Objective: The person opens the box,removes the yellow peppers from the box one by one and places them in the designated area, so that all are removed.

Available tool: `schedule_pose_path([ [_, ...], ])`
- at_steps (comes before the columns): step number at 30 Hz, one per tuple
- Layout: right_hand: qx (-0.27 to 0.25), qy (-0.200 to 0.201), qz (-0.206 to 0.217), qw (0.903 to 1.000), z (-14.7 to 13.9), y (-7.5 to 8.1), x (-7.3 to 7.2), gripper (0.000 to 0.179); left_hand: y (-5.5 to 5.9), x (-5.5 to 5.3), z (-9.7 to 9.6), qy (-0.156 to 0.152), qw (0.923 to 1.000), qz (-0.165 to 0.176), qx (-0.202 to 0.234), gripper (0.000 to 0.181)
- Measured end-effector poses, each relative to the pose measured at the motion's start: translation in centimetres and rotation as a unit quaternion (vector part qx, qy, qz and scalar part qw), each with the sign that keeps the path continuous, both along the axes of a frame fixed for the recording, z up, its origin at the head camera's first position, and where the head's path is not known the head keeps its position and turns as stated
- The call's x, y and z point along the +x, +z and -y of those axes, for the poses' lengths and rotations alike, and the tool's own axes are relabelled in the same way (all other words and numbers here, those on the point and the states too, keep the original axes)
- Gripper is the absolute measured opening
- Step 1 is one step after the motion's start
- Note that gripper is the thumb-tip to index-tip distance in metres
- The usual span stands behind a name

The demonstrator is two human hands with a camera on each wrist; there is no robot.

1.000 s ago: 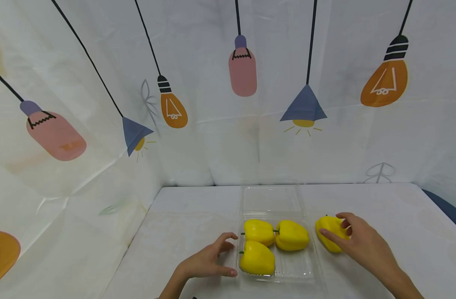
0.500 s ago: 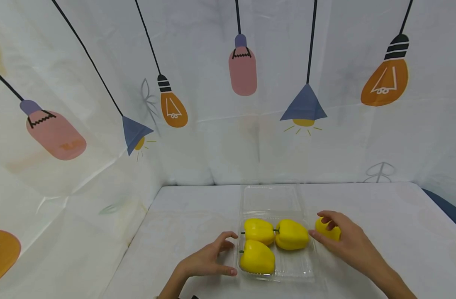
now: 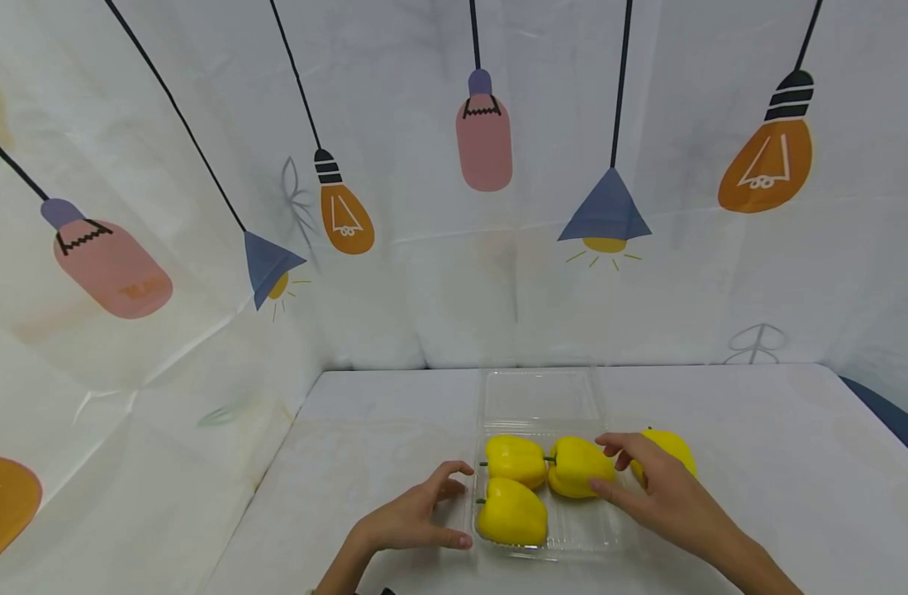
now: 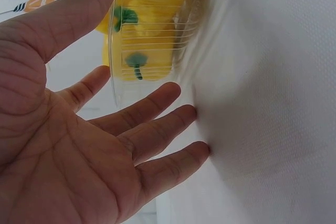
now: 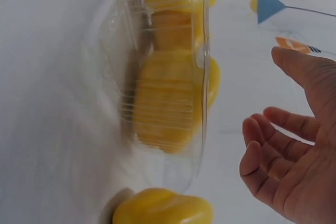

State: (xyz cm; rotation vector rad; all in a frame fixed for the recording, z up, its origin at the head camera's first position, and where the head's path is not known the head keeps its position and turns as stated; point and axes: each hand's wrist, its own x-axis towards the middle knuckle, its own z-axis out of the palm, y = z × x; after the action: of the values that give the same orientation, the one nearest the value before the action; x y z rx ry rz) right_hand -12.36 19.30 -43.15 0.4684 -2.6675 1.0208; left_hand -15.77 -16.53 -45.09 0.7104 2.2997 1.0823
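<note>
A clear plastic clamshell box [image 3: 583,529] lies with its lid [image 3: 543,397] folded back. Inside it are three yellow bell peppers: one at the back left [image 3: 515,461], one at the front left [image 3: 511,514] and one at the right [image 3: 576,468]. My left hand [image 3: 412,512] is at the box's left wall, thumb and fingers spread, its thumb along the rim in the left wrist view. Over the box's right side hovers my right hand [image 3: 665,496], fingers loosely bent and holding nothing. Behind it, outside the box, a fourth bell pepper [image 3: 671,449] is partly hidden.
Everything stands on a white-covered table [image 3: 379,421]. A white hanging cloth [image 3: 439,297] printed with lamps and bulbs encloses the back and left side. Something dark blue [image 3: 888,413] shows past the table's right edge.
My right hand has moved left, from the loose bell pepper to over the box's right side, leaving that pepper on the table. My left hand has stayed in place.
</note>
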Motion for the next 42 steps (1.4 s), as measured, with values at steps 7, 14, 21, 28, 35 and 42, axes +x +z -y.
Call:
schedule_pose_path([
  [7,0.009,0.025,-0.027,0.9993,0.8,-0.5,0.1,0.050,0.0,0.0,0.1,0.000,1.0000,-0.004,0.000,0.075],
  [14,0.013,0.047,-0.025,0.9985,1.9,-0.8,0.3,0.051,-0.1,0.0,0.1,0.003,1.0000,0.004,0.001,0.075],
  [21,0.012,0.066,-0.043,0.9969,2.7,-1.1,0.4,0.051,-0.1,0.0,0.1,0.002,1.0000,-0.002,0.003,0.076],
  [28,0.026,0.083,-0.012,0.9961,3.7,-1.2,0.6,0.050,-0.1,-0.1,0.0,0.002,1.0000,-0.002,0.001,0.076],
  [35,0.034,0.100,0.024,0.9941,4.5,-1.0,0.6,0.053,-0.1,-0.1,0.0,0.006,1.0000,0.004,-0.004,0.075],
  [42,0.038,0.125,0.037,0.9908,5.0,-1.1,0.4,0.055,-0.2,-0.2,0.1,0.003,1.0000,0.000,-0.005,0.075],
])
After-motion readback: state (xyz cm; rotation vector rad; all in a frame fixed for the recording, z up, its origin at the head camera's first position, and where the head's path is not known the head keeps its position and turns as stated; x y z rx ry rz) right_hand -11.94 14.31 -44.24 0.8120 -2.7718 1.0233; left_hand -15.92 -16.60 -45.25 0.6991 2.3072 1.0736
